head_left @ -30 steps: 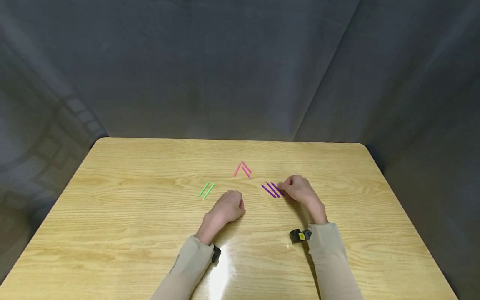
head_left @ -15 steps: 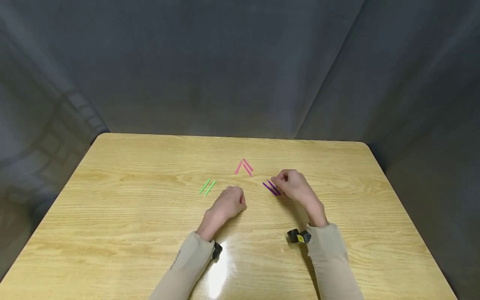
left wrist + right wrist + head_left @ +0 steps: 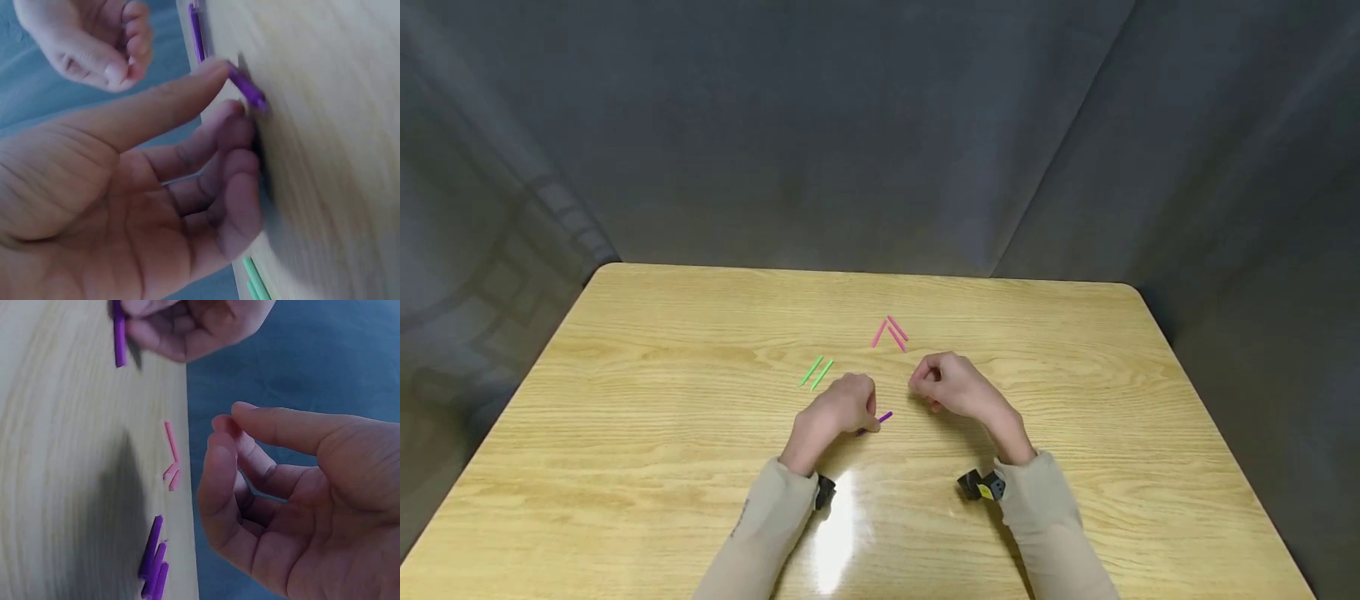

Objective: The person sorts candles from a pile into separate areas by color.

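My left hand pinches a thin purple stick with a narrow tip just above the table, between thumb and fingers. In the left wrist view this stick pokes out beyond the thumb. Opposite it, my right hand hovers with loosely bent fingers, thumb close to the fingertips and nothing between them. Three more purple sticks lie side by side on the table in the right wrist view; from the head my right hand hides them. Two green sticks lie parallel, just beyond my left hand.
Three pink sticks form a peaked shape farther back on the wooden table. Dark grey curtains hang behind the table and at its sides. A black camera is on the right wrist.
My right hand has moved left from beside the purple sticks and now covers them in the head view. A purple stick has come into sight at my left fingertips, that hand having turned slightly.
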A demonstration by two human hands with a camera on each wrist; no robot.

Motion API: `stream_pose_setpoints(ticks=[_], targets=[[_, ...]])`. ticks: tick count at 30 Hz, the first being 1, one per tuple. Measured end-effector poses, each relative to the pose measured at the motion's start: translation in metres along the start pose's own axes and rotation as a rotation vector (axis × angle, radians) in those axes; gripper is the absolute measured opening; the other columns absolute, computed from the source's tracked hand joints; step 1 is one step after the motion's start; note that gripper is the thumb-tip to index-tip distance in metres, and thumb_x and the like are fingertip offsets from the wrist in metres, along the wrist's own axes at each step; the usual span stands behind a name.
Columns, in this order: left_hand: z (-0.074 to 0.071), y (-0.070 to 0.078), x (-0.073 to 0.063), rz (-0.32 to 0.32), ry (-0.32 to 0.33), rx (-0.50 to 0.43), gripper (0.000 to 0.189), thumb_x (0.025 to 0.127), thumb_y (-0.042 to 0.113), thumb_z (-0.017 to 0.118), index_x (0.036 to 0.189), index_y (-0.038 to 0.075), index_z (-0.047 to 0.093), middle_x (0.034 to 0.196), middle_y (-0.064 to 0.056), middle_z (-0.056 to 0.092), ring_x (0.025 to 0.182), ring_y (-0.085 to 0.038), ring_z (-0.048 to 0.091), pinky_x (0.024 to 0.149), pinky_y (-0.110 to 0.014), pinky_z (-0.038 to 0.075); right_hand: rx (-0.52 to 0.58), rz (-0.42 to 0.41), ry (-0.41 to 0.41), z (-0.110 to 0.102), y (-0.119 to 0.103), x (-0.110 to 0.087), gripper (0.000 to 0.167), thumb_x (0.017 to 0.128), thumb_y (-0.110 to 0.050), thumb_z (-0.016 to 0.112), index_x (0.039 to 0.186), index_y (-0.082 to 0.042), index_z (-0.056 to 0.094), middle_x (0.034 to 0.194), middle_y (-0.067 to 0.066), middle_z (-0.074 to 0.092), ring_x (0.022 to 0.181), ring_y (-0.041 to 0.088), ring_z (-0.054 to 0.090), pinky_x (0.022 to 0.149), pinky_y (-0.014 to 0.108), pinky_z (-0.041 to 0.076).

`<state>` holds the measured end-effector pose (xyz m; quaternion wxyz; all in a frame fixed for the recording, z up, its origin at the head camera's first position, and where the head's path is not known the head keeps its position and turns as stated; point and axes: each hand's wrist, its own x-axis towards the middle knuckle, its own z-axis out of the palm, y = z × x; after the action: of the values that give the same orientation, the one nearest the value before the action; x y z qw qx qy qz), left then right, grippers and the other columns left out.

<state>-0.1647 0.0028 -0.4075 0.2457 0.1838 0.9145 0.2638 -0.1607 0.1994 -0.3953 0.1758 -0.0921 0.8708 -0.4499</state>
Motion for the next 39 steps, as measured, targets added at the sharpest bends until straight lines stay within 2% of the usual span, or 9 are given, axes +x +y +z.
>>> stream_pose_setpoints(ticks=[6,11,17,22,27,35,37,38,39], targets=[[-0.004,-0.003,-0.003,-0.008,-0.04,0.065,0.025,0.072,0.002,0.082,0.065,0.008,0.059,0.065,0.001,0.055,0.062,-0.013,0.05,0.056,-0.024,0.043,-0.017,0.01,0.011,-0.001,0.001,0.0,0.011,0.094,-0.006,0.06,0.091,0.003,0.065,0.077,0.017,0.062,0.061,0.029,0.06,0.061,0.042,0.054],[-0.003,-0.004,-0.005,0.012,-0.046,0.056,0.023,0.071,-0.008,0.074,0.063,0.008,0.058,0.064,0.0,0.054,0.059,-0.012,0.048,0.052,-0.023,0.04,-0.048,0.003,0.008,0.0,0.004,0.002,0.01,0.093,-0.004,0.06,0.09,0.003,0.065,0.075,0.015,0.062,0.058,0.027,0.059,0.058,0.035,0.052],[0.0,-0.004,-0.002,0.058,-0.005,0.049,0.024,0.073,-0.006,0.074,0.061,0.008,0.058,0.062,0.0,0.054,0.058,-0.013,0.049,0.054,-0.023,0.042,-0.089,-0.037,-0.024,0.004,0.007,0.003,0.007,0.091,-0.001,0.06,0.087,0.001,0.066,0.071,0.011,0.063,0.055,0.023,0.058,0.053,0.027,0.047],[0.001,-0.001,-0.002,0.098,0.022,0.057,0.026,0.074,-0.004,0.075,0.06,0.009,0.057,0.059,0.002,0.054,0.054,-0.011,0.049,0.053,-0.023,0.044,-0.129,-0.024,-0.009,0.008,0.008,0.006,0.01,0.087,0.001,0.061,0.082,-0.001,0.069,0.067,0.007,0.064,0.052,0.02,0.058,0.052,0.026,0.045],[0.005,0.0,0.001,0.106,0.033,0.033,0.024,0.076,-0.004,0.075,0.061,0.007,0.06,0.059,0.002,0.053,0.053,-0.011,0.047,0.051,-0.022,0.042,-0.136,-0.018,-0.027,0.01,0.008,0.007,0.011,0.085,0.003,0.062,0.08,-0.002,0.071,0.064,0.006,0.063,0.052,0.019,0.057,0.052,0.025,0.044],[0.008,0.0,0.006,0.148,0.051,0.033,0.024,0.077,-0.003,0.075,0.06,0.006,0.06,0.058,0.003,0.049,0.052,-0.008,0.042,0.049,-0.02,0.035,-0.175,-0.085,-0.044,0.014,0.009,0.009,0.009,0.085,0.0,0.067,0.078,-0.003,0.072,0.061,0.004,0.063,0.049,0.013,0.053,0.05,0.024,0.042],[0.008,0.0,0.006,0.146,0.052,0.03,0.023,0.076,-0.003,0.075,0.061,0.007,0.06,0.059,0.003,0.05,0.053,-0.009,0.043,0.049,-0.021,0.037,-0.193,-0.095,-0.04,0.014,0.009,0.009,0.008,0.083,0.0,0.068,0.077,-0.004,0.072,0.061,0.002,0.063,0.05,0.01,0.051,0.051,0.024,0.042],[0.008,0.0,0.006,0.146,0.053,0.03,0.023,0.076,-0.003,0.075,0.062,0.007,0.06,0.059,0.003,0.051,0.054,-0.009,0.044,0.05,-0.021,0.038,-0.217,-0.107,-0.035,0.015,0.009,0.009,0.009,0.082,0.0,0.07,0.075,-0.005,0.072,0.061,0.0,0.063,0.052,0.008,0.049,0.058,0.025,0.045],[0.008,0.0,0.006,0.147,0.054,0.03,0.023,0.076,-0.003,0.075,0.062,0.007,0.061,0.06,0.002,0.052,0.055,-0.01,0.045,0.051,-0.021,0.039,-0.23,-0.105,-0.032,0.015,0.009,0.009,0.009,0.082,-0.001,0.071,0.075,-0.006,0.072,0.061,-0.001,0.062,0.053,0.007,0.048,0.059,0.025,0.044]])
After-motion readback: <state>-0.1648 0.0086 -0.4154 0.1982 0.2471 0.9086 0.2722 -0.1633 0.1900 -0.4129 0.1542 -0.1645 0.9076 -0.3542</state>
